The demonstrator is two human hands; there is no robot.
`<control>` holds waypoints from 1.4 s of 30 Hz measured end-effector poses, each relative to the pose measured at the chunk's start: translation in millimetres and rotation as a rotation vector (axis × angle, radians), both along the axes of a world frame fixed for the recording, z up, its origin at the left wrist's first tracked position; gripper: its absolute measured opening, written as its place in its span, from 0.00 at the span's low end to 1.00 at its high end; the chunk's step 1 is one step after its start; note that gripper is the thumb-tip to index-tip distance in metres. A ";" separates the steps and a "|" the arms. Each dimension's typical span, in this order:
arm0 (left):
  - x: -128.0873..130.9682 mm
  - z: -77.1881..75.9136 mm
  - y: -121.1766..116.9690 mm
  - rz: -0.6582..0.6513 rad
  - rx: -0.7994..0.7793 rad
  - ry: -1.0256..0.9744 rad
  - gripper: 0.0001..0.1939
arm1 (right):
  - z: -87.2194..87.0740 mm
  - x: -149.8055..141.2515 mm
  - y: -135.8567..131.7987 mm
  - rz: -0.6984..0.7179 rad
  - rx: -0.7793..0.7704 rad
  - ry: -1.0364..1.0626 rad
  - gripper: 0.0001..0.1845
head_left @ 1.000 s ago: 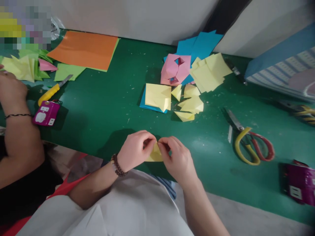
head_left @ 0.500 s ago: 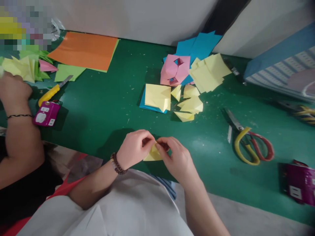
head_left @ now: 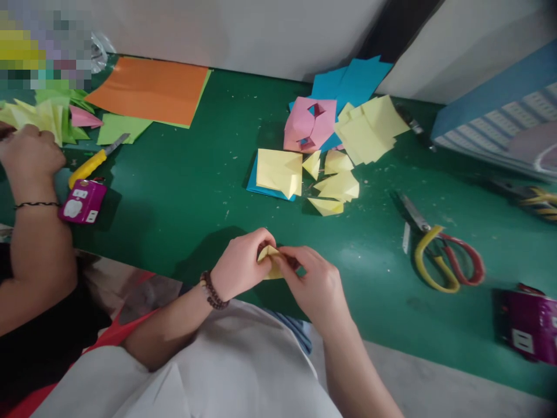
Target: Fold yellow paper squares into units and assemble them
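Note:
A small piece of yellow paper (head_left: 272, 270) is pinched between my two hands just above the front edge of the green table. My left hand (head_left: 244, 260), with a beaded bracelet at the wrist, grips its left side. On the other side my right hand (head_left: 310, 276) closes thumb and fingers on the paper. Fingers cover much of it, so its exact folds are partly hidden. Beyond my hands lie a stack of yellow and blue paper squares (head_left: 278, 168) and several folded yellow paper pieces (head_left: 339, 184). A pink folded-paper shape (head_left: 310, 123) stands behind them.
Scissors (head_left: 435, 249) with yellow and red handles lie to the right, near a purple box-like object (head_left: 533, 325). Yellow sheets (head_left: 369, 130) and blue sheets (head_left: 350, 81) are at the back. Left are orange paper (head_left: 148, 87), a yellow cutter (head_left: 89, 166) and a co-worker's hand (head_left: 32, 154).
The yellow paper has been lifted and curled up between my fingers, showing less flat area. My left hand has turned slightly. At left, the co-worker's hand has shifted a little to the right.

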State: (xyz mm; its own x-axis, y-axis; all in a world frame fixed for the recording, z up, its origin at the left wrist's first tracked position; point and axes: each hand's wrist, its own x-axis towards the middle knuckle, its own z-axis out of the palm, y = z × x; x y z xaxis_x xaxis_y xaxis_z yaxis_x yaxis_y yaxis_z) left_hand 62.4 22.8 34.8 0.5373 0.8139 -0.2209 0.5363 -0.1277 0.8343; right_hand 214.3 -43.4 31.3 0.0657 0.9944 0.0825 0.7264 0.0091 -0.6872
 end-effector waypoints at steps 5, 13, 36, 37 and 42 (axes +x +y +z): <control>-0.6 -2.3 -3.4 0.045 -0.015 -0.073 0.08 | -1.2 0.6 -0.7 -0.028 0.038 -0.023 0.08; -2.8 0.6 -1.9 0.131 0.005 -0.098 0.01 | -0.6 9.2 -1.5 -0.102 -0.039 0.094 0.13; -12.2 0.6 -6.7 0.271 -0.060 -0.377 0.09 | 0.2 3.6 -2.3 -0.102 0.427 -0.095 0.09; -14.5 1.5 -9.3 0.297 -0.105 -0.351 0.08 | -0.3 3.8 -3.4 -0.125 0.470 -0.144 0.10; -13.5 3.8 -25.1 0.274 -0.878 -0.561 0.19 | -8.2 2.9 -10.8 -0.187 0.512 -0.347 0.10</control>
State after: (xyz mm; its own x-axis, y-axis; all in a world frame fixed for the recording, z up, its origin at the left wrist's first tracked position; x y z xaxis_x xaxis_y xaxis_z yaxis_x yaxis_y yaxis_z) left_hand 48.9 -2.3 38.6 0.5672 0.5989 -0.5654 -0.0322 0.7021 0.7114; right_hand 217.2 -54.1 23.1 0.1182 0.7979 0.5911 0.9266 0.1254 -0.3545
